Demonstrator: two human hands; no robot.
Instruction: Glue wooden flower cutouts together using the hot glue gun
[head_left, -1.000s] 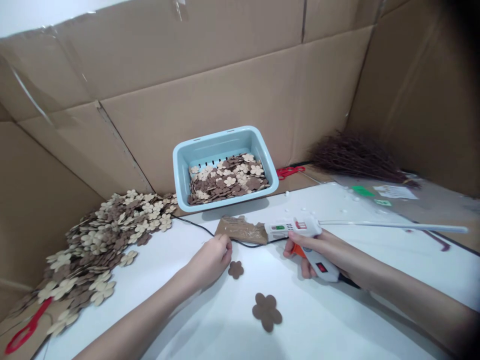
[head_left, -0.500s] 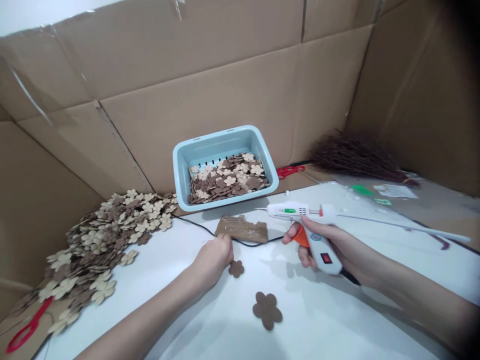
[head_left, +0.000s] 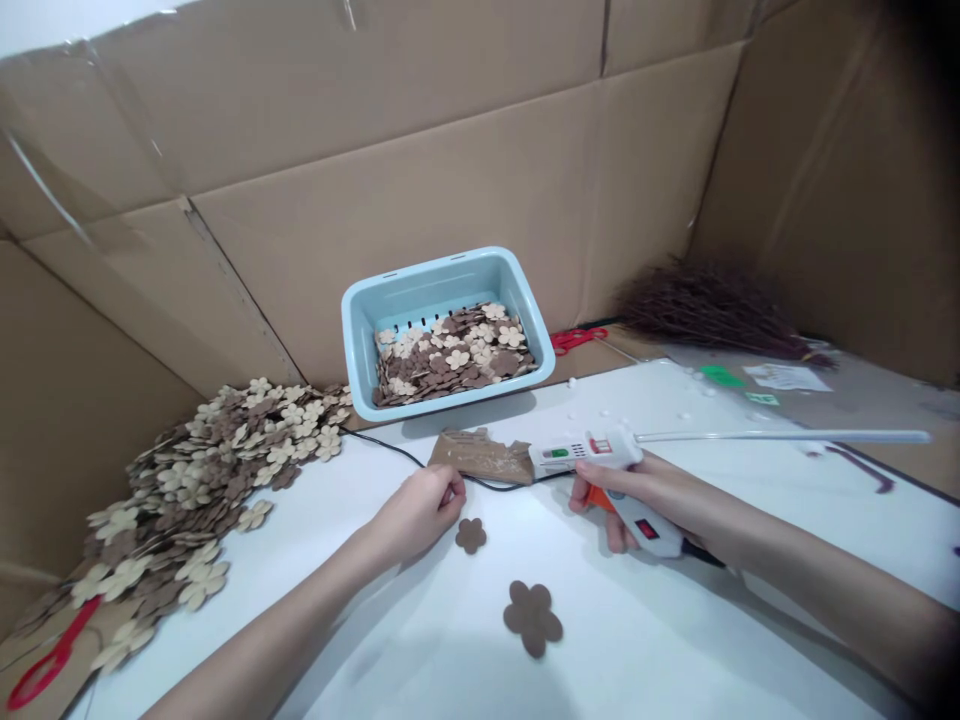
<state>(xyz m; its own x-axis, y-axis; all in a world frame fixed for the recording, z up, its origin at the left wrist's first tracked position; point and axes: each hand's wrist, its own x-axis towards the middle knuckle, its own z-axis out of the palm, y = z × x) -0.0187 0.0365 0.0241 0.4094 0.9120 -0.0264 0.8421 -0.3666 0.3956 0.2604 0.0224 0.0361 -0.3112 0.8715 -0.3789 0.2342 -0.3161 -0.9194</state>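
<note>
Got the glue gun (head_left: 619,455) dipped down again compared with half a second ago. Had it raised back then, nozzle showing above the scrap (head_left: 480,458); now seeing the nose right at the scrap's right end, much like a second back. Can't make out the nozzle now. Not seeing much change in the left hand (head_left: 424,500).

Gripping the gun's handle firmly with the right hand (head_left: 667,490), fingers wrapped near the orange trigger (head_left: 598,498). As for the left, seeing curled fingers at the scrap's lower left corner, by the black cord (head_left: 499,488). Can't tell if pinching anything there, with that corner partly blocked by the hand.

Lying mid-desk (head_left: 420,640), just beside the left hand: a small flower (head_left: 471,536). Also got a bigger flower (head_left: 533,617) nearer the front edge. At the back edge, behind the scrap: a blue basket (head_left: 442,290) of flower pieces. Piled along the left edge: a heap (head_left: 217,470) of more. Beyond the back right corner: twigs (head_left: 720,305). Poking out toward the right edge from the gun's rear: a glue stick (head_left: 780,436).
</note>
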